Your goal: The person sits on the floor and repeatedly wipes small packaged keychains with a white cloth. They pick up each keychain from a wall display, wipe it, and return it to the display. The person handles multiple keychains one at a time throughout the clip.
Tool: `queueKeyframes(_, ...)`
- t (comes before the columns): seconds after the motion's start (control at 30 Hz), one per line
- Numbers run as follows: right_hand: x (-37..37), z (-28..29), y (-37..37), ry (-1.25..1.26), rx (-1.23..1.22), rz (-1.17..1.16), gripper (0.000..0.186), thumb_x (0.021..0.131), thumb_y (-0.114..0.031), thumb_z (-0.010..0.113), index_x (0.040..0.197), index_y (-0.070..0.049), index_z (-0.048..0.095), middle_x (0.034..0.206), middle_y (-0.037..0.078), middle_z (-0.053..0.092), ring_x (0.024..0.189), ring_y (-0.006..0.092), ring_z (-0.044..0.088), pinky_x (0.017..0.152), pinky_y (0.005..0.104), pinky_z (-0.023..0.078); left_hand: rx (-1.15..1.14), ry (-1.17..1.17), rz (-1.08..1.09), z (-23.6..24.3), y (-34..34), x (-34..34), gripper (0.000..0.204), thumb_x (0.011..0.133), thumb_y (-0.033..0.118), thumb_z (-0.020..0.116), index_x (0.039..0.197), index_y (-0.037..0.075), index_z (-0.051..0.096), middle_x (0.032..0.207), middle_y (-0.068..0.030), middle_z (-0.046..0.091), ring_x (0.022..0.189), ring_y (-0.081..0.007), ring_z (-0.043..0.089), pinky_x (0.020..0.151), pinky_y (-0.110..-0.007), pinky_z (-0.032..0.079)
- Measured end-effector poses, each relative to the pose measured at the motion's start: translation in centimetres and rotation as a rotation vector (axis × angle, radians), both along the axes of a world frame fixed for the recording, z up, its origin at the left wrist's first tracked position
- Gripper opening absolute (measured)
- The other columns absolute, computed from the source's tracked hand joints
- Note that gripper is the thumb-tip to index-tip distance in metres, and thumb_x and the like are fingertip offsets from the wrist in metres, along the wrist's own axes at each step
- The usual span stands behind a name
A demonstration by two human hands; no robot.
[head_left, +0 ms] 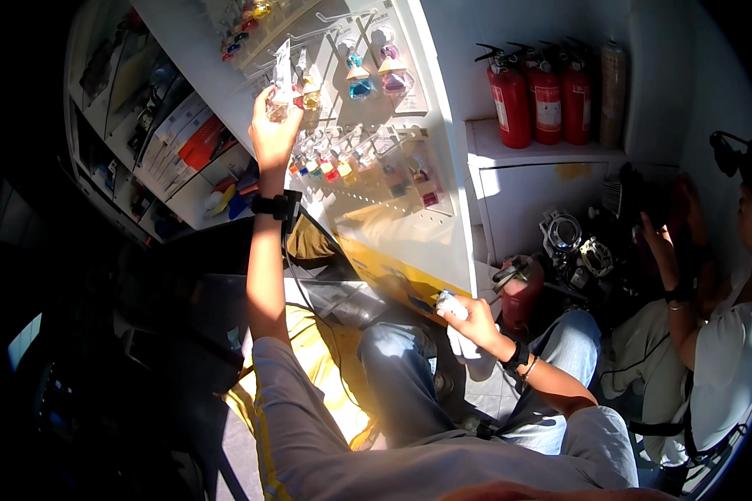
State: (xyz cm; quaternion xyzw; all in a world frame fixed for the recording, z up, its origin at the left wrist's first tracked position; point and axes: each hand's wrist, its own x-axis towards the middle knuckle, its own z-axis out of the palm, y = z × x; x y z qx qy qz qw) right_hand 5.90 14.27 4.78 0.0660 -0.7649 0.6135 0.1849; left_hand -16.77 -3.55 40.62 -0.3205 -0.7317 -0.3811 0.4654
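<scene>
Left hand (274,132) is up at the display board (393,203), fingers pinched around a small clear bottle-shaped trinket (278,108), which sits in front of the hooks (347,17). Can't tell whether it's on a hook or free of one. Just right of it hangs an amber trinket (311,93); farther right, a blue trinket (359,82) and a pinkish-purple trinket (395,79). Below those, a row of smaller multicolored trinkets (330,164). Right hand (475,324) is low, beside the board's bottom right corner and above the knees, closed around a white bundle (470,349) that hangs below the fingers; looks like cloth, exact kind unclear. Both wrists carry black bands; a thin cable (307,302) drops from the left one. Yellow cloth (317,355) lies beside the left knee. Right of the board, three red extinguishers (547,108) stand on a white cabinet (539,196) next to a brownish cylinder (612,100). Another red extinguisher (520,301) is down in front of the cabinet, near dark and silvery gear (564,234). Co-worker (735,363) sits at far right, one hand raised. Shelves (196,184) at left hold assorted items.
</scene>
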Motion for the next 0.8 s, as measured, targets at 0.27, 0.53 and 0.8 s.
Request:
queueKeyframes(0.27, 0.0, -0.4, 0.1, -0.028, -0.022, 0.016, 0.028, 0.081, -0.028, 0.071, 0.092, -0.003, 0.068, 0.061, 0.012, 0.063, 0.05, 0.0233, 0.062, 0.054, 0.0331, 0.048, -0.132, -0.111, -0.049, 3.5, -4.8, 0.7, 0.032, 0.076, 0.014, 0.066, 0.106, 0.002, 0.059, 0.082, -0.0037, 0.066, 0.074, -0.0084, 0.058, 0.07, -0.026, 0.048)
queueKeyframes(0.53, -1.0, -1.3, 0.2, 0.005, 0.015, -0.038, 0.028, 0.08, -0.028, 0.071, 0.094, -0.003, 0.068, 0.064, 0.014, 0.063, 0.05, 0.0241, 0.061, 0.056, 0.0325, 0.048, 0.086, -0.437, -0.624, 4.3, -7.4, 3.5, 0.044, 0.091, 0.03, 0.044, 0.118, -0.004, 0.049, 0.093, -0.0151, 0.065, 0.061, -0.0114, 0.053, 0.051, -0.024, 0.044)
queueKeyframes(0.8, -0.6, 0.9, 1.5, 0.091, -0.128, -0.091, 0.021, 0.083, -0.019, 0.069, 0.096, -0.002, 0.067, 0.07, 0.009, 0.067, 0.063, 0.0113, 0.065, 0.059, 0.0264, 0.049, 0.264, -1.133, -1.404, -18.1, -3.1, 16.4, 0.078, 0.076, 0.049, 0.056, 0.13, -0.004, 0.038, 0.102, -0.0281, 0.057, 0.069, -0.0265, 0.063, 0.057, -0.033, 0.052)
